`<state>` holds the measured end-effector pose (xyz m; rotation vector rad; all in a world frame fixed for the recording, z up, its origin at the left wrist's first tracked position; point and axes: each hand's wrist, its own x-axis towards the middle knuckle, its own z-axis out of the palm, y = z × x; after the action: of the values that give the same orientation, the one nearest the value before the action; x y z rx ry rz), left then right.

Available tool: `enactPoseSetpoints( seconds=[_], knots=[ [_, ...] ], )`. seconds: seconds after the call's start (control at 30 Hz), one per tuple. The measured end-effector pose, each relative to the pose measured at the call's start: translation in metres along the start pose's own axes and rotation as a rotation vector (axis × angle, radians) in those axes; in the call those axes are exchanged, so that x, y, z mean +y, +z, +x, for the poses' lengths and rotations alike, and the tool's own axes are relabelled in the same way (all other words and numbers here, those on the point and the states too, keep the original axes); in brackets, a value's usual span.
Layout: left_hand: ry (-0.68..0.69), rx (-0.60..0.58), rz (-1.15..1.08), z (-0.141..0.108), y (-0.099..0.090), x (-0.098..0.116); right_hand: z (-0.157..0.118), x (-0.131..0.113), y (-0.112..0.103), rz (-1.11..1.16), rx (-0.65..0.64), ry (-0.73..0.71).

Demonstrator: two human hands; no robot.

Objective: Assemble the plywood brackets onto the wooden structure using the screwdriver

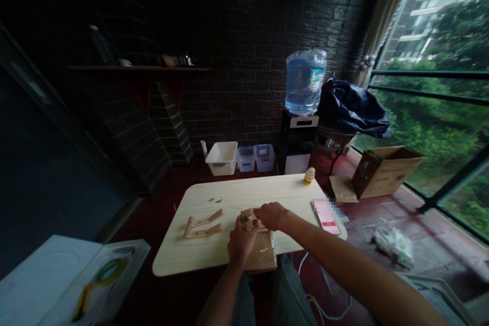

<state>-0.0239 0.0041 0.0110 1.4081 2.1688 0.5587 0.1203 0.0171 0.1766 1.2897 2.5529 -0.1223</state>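
Observation:
On a pale wooden table, a cardboard piece (263, 254) partly wrapped in clear tape lies at the near edge. Small light-wood parts (247, 213) are gathered at its far end. My left hand (243, 238) is closed around these wooden parts, its thumb toward the right. Just beyond, my right hand (270, 215) comes in from the right with its fingers closed at the same parts; what it grips is hidden. To the left rests a light-wood frame (202, 224) with two bent arms and dark holes.
Two small dark pieces (214, 200) lie on the table (171, 254). A yellow-capped bottle (309, 177) stands at its far right, near a pink sheet or screen (326, 216). Beyond are plastic bins (222, 159), a water dispenser (300, 142) and a cardboard box (385, 170). An open case (91, 280) sits at left.

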Motion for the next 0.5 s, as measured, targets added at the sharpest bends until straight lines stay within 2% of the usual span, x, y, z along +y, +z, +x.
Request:
enactPoseSetpoints(
  seconds=[0.17,0.3,0.5],
  knots=[
    [0.003,0.013,0.011,-0.001,-0.002,0.003,0.01,0.008,0.008,-0.008,-0.018,0.025],
    [-0.002,0.005,-0.003,-0.001,-0.004,0.004,0.015,0.014,0.016,0.014,0.017,0.056],
    [0.001,-0.003,-0.012,-0.002,-0.007,0.005,0.007,0.009,0.015,0.085,0.023,0.081]
  ],
)
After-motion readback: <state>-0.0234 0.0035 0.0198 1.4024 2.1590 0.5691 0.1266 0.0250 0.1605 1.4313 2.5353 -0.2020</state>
